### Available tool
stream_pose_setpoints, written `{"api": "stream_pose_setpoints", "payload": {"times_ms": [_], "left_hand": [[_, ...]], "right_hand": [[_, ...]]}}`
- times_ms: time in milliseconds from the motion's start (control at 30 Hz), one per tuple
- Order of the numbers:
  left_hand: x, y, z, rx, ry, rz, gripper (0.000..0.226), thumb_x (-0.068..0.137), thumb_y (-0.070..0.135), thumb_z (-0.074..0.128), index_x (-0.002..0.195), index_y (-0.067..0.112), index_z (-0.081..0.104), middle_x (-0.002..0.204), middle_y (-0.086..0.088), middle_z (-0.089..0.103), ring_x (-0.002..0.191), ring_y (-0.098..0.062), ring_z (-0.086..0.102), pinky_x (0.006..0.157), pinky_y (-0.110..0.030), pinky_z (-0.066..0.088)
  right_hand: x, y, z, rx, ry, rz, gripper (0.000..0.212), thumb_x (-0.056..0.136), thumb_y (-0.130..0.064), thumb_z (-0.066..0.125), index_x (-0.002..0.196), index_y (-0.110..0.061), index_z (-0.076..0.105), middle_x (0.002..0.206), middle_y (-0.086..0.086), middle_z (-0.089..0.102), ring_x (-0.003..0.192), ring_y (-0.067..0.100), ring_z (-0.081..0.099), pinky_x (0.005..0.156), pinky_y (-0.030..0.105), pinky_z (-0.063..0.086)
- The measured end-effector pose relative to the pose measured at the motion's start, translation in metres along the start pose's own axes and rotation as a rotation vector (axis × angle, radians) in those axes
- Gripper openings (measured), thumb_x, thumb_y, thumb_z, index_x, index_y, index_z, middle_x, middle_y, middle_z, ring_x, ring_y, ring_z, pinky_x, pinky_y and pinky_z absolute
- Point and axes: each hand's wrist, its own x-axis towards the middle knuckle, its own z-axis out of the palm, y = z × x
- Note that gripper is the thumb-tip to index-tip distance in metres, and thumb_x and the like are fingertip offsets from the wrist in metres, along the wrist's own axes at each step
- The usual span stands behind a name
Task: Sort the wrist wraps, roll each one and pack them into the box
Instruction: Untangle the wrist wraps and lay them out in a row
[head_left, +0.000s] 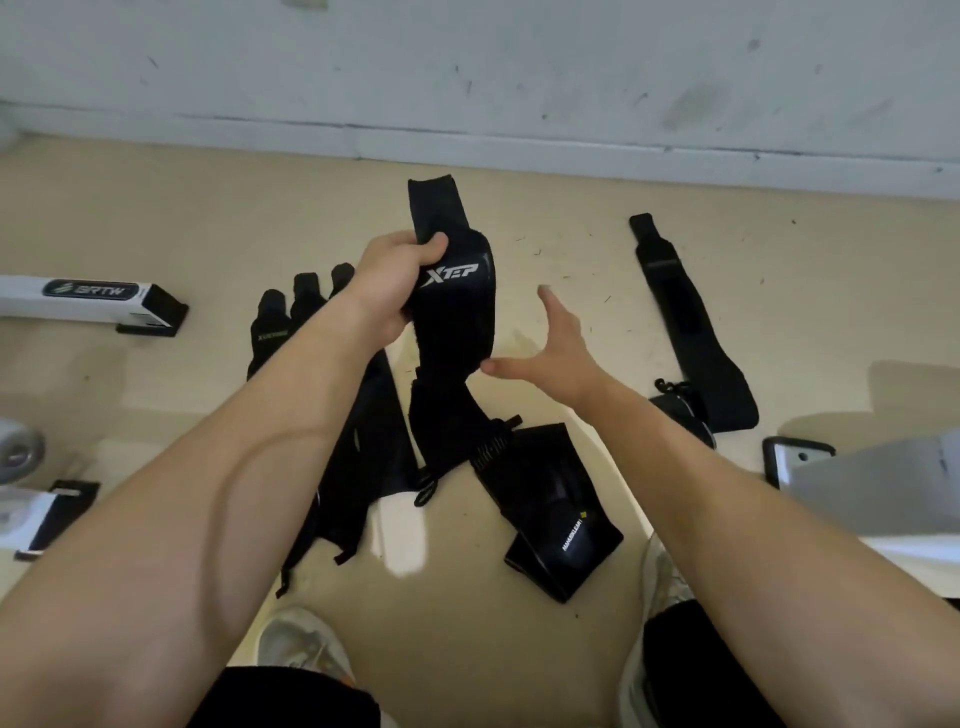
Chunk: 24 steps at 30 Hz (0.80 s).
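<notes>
While the left hand (390, 280) grips the black XTEP wrist wrap (457, 317) near its top and holds it above the floor (156, 218), the right hand (558, 348) is spread open at the wrap's 4 o'clock, thumb at its edge. A white BRTW box (72, 299) lies at 9 o'clock, a long wrap (680, 322) at 2 o'clock, and a labelled wrap (566, 540) at 6 o'clock.

1. Head view: wide-angle camera worn on the person's head, facing forward and steeply down at the floor (571, 244).
2. Range: close; left hand (389, 280) and right hand (556, 348) sit mid-frame.
3. Upper edge: wall (467, 78) base.
</notes>
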Motion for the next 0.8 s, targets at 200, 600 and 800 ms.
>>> {"api": "stream_pose_setpoints", "payload": {"times_ms": [200, 600, 800], "left_hand": [[0.000, 0.005, -0.019, -0.229, -0.028, -0.030, 0.026, 0.105, 0.023, 0.057, 0.120, 0.008, 0.070, 0.106, -0.010, 0.078, 0.096, -0.026, 0.076, 0.084, -0.041, 0.061], [0.077, -0.054, -0.059, -0.060, 0.399, 0.005, 0.008, 0.102, 0.021, 0.063, 0.110, 0.019, 0.065, 0.110, -0.007, 0.074, 0.104, -0.025, 0.073, 0.093, -0.045, 0.061], [0.142, -0.070, -0.068, 0.027, 0.415, 0.050, 0.008, 0.099, 0.024, 0.067, 0.098, 0.030, 0.062, 0.110, -0.011, 0.074, 0.102, -0.029, 0.073, 0.091, -0.050, 0.062]], "right_hand": [[0.007, -0.010, 0.027, 0.082, -0.384, -0.003, 0.040, 0.084, -0.023, 0.081, 0.123, -0.019, 0.072, 0.115, -0.007, 0.076, 0.111, 0.011, 0.069, 0.109, 0.034, 0.045], [-0.001, 0.101, 0.042, -0.246, -0.536, 0.235, 0.051, 0.081, -0.058, 0.075, 0.117, -0.021, 0.073, 0.109, -0.002, 0.076, 0.103, 0.018, 0.071, 0.101, 0.035, 0.053], [0.026, 0.110, 0.082, 0.127, -0.513, 0.285, 0.040, 0.093, -0.025, 0.074, 0.131, -0.018, 0.065, 0.119, -0.004, 0.075, 0.111, 0.012, 0.071, 0.103, 0.034, 0.053]]}}
